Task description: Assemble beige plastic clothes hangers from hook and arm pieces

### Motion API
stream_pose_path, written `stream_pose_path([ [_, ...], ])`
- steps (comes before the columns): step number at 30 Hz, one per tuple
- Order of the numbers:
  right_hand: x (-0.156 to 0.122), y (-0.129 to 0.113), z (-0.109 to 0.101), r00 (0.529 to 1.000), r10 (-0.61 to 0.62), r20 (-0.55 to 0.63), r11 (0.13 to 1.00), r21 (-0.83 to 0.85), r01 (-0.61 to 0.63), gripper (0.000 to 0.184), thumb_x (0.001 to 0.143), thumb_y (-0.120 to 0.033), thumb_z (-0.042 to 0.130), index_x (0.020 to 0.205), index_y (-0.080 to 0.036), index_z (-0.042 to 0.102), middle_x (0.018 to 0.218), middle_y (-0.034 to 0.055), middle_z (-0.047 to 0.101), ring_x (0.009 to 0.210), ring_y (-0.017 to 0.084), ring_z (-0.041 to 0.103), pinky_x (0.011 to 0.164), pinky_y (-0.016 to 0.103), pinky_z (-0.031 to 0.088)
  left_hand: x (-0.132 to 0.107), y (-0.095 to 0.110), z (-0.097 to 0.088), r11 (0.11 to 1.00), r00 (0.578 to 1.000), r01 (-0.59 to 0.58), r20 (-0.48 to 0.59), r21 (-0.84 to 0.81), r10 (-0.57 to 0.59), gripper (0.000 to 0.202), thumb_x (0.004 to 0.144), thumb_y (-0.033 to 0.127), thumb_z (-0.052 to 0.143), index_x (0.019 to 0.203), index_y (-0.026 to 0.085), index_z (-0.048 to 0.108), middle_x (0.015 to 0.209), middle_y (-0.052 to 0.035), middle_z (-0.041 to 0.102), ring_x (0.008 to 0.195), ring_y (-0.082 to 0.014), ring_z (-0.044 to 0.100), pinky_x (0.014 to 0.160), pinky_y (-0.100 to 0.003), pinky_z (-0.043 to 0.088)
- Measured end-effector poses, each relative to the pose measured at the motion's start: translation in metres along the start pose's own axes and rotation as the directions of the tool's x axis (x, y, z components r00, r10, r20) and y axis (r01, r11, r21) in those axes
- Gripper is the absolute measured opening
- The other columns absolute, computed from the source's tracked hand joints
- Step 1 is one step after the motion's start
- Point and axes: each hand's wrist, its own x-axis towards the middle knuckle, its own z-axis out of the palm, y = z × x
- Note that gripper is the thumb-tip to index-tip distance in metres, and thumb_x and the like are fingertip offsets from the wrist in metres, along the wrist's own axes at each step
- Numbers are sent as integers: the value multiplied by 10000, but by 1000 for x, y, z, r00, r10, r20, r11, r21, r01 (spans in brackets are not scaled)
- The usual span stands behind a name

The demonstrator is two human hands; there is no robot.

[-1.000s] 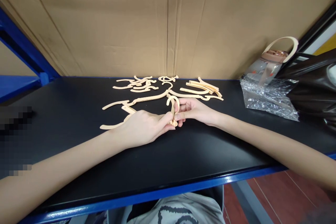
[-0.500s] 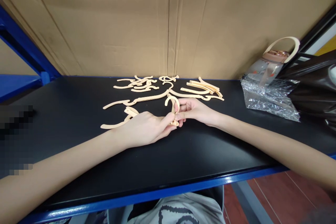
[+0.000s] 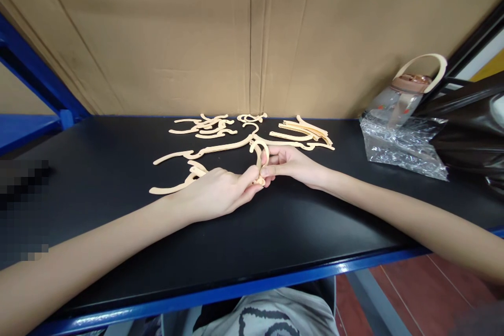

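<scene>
My left hand [image 3: 224,191] and my right hand [image 3: 290,164] meet above the table, fingertips pinched together. Between them stands a cream plastic hanger hook [image 3: 263,147], its curve upward; my right fingers grip its side. My left fingers close on the hanger piece at the hook's lower end, where the joint is partly covered. A cream hanger arm [image 3: 169,189] sticks out to the left from behind my left hand; whether it joins the held piece is hidden. Just beyond lies a spread-out hanger [image 3: 224,147] with hook and two arms.
Several notched hanger pieces [image 3: 208,127] lie at the back left, loose hooks [image 3: 252,117] at the back middle, and curved arms [image 3: 303,130] at the back right. Crumpled clear plastic [image 3: 405,149] and a handled bottle [image 3: 401,97] stand right. Cardboard [image 3: 165,37] walls the back of the black table [image 3: 275,241].
The hook between my hands has turned and tilted slightly to the right. Both hands keep their grip in nearly the same place.
</scene>
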Motion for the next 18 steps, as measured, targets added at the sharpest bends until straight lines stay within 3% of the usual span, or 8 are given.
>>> stream_pose_path([
  [8, -1, -1, 3, 1000, 14, 0, 1000, 15, -14, 283, 739, -327, 755, 799, -167, 529, 718, -13, 693, 630, 110, 672, 659, 243, 528, -3, -1, 3, 999, 998, 41, 41, 2, -41, 259, 999, 349, 246, 1058, 185, 438, 491, 43, 562, 338, -184, 537, 349, -222, 210],
  [18, -1, -5, 2, 999, 12, 51, 1000, 4, -12, 316, 731, -360, 755, 786, -171, 508, 724, -13, 672, 605, 99, 639, 621, 250, 542, -4, -2, 10, 999, 1000, 21, -14, 33, -21, 272, 995, 365, 239, 1069, 181, 426, 487, 44, 555, 342, -186, 541, 350, -227, 246],
])
